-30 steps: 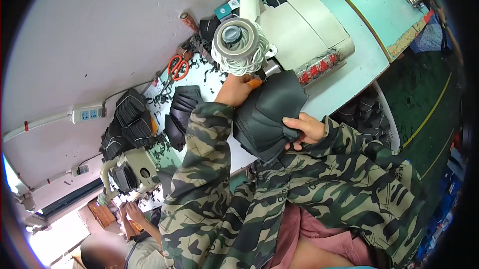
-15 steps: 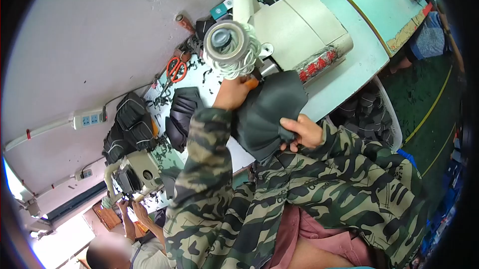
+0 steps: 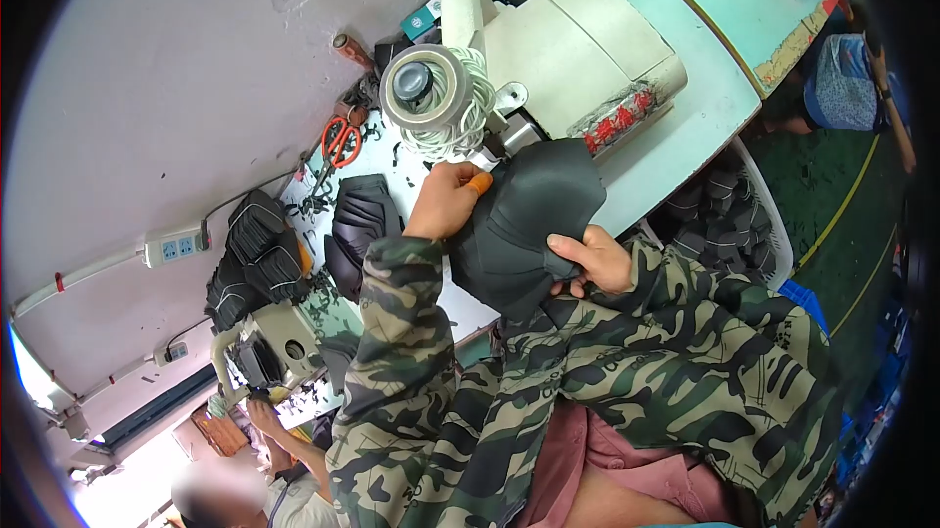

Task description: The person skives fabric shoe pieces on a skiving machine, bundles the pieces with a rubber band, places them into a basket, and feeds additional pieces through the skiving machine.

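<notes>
A folded black leather-like piece (image 3: pixel 534 205) reaches from my lap up to the head of a cream sewing machine (image 3: pixel 587 48). My left hand (image 3: pixel 446 201), with an orange cover on one finger, is closed at the piece's upper left edge, close below the machine head; its fingertips are partly hidden. On the lower right side, my right hand (image 3: pixel 597 259) pinches the piece, thumb on top and fingers underneath. White cord (image 3: pixel 470 107) hangs coiled around the machine's round end. The needle area is out of sight.
Red-handled scissors (image 3: pixel 341 141) lie among black scraps, near stacked dark pieces (image 3: pixel 360 225). Tied black bundles (image 3: pixel 259 259) sit by the wall. A white basket (image 3: pixel 774 205) of dark pieces stands at right. Another person (image 3: pixel 304 499) works at a second machine (image 3: pixel 279 342).
My left hand has drawn back slightly from the machine head, down along the piece's edge. My right hand keeps its grip. The view has shifted a little, and the other person's hands have moved.
</notes>
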Demonstrator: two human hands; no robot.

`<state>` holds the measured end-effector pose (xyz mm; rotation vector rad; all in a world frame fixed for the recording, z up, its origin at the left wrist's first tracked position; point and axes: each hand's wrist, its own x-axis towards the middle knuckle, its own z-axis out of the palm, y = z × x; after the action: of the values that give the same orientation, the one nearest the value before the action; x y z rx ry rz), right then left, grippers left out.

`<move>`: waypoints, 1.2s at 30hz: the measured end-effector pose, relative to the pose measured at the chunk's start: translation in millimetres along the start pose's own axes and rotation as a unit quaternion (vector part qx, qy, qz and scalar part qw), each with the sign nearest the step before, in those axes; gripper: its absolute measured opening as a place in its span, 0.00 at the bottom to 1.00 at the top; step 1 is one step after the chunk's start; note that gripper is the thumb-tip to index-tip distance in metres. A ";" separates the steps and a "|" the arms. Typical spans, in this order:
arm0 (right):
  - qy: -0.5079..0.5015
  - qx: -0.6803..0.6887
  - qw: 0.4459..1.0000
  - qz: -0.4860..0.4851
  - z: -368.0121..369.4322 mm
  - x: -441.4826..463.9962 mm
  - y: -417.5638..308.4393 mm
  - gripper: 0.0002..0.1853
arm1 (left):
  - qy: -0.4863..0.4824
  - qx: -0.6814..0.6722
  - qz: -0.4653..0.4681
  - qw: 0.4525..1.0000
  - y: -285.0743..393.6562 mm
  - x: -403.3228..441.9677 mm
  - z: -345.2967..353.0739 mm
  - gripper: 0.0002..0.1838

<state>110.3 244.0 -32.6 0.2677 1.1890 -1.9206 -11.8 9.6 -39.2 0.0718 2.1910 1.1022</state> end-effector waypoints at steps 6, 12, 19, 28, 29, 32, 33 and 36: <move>-0.013 0.100 0.995 0.023 -9.1 5.4 0.6 0.20 | 0.018 -0.081 -0.002 0.997 18.4 9.7 -4.6 0.10; 0.012 -0.042 0.998 -0.054 -3.5 -5.9 -2.8 0.18 | -0.009 -0.245 0.023 0.969 1.5 -15.4 8.3 0.09; 0.028 0.022 0.999 0.006 7.3 -5.8 -6.4 0.20 | 0.015 0.018 -0.023 0.999 7.7 1.2 1.1 0.15; 0.031 0.011 0.999 -0.023 -11.0 -1.3 -6.8 0.20 | 0.003 -0.103 0.012 0.995 8.6 -11.7 -8.2 0.11; 0.054 -0.025 0.997 -0.058 -5.5 -7.1 -10.3 0.19 | -0.045 -0.193 0.008 0.980 6.0 -20.7 -4.5 0.11; 0.046 -0.010 0.999 -0.022 2.1 -9.6 -11.2 0.17 | -0.080 -0.327 -0.022 0.941 5.1 -30.2 2.9 0.12; 0.046 -0.011 0.999 -0.021 2.8 -11.0 -10.1 0.17 | -0.044 -0.300 -0.017 0.953 6.1 -33.5 3.3 0.13; 0.074 0.023 0.996 -0.036 2.7 -11.8 -6.1 0.18 | 0.027 -0.345 -0.016 0.938 9.0 -36.4 14.2 0.13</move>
<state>113.7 249.4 -20.6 0.4020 1.2660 -2.0213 22.6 13.1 -18.8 -0.3055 1.7227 1.8026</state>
